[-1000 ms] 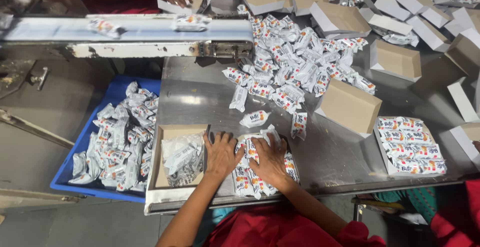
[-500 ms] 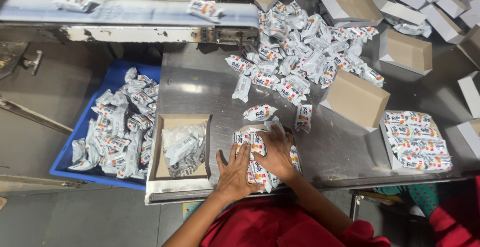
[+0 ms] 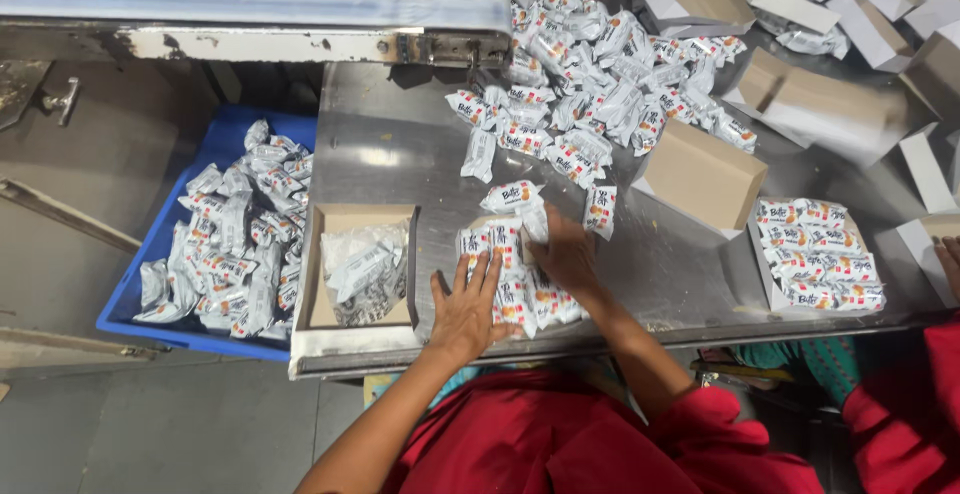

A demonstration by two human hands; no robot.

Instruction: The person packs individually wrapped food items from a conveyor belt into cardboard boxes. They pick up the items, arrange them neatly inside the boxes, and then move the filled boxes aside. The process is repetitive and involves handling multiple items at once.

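My left hand (image 3: 466,306) lies flat, fingers spread, on the left side of a tidy block of small white snack packets (image 3: 515,272) near the front edge of the steel table (image 3: 390,144). My right hand (image 3: 565,254) presses on the right side of the same block. Neither hand lifts a packet. Left of the block stands an open cardboard box (image 3: 358,279) holding crumpled wrappers. A big loose heap of the same packets (image 3: 590,84) lies further back on the table.
A blue crate (image 3: 225,224) with many packets sits low at the left. A conveyor (image 3: 250,4) runs across the top. Closed and open cardboard boxes (image 3: 705,174) stand at right, one filled with packets (image 3: 818,254). Another person's hand (image 3: 948,259) shows at the right edge.
My left hand has slid from the box side onto the packet block. Both hands now squeeze the block together. The camera view has shifted slightly left.
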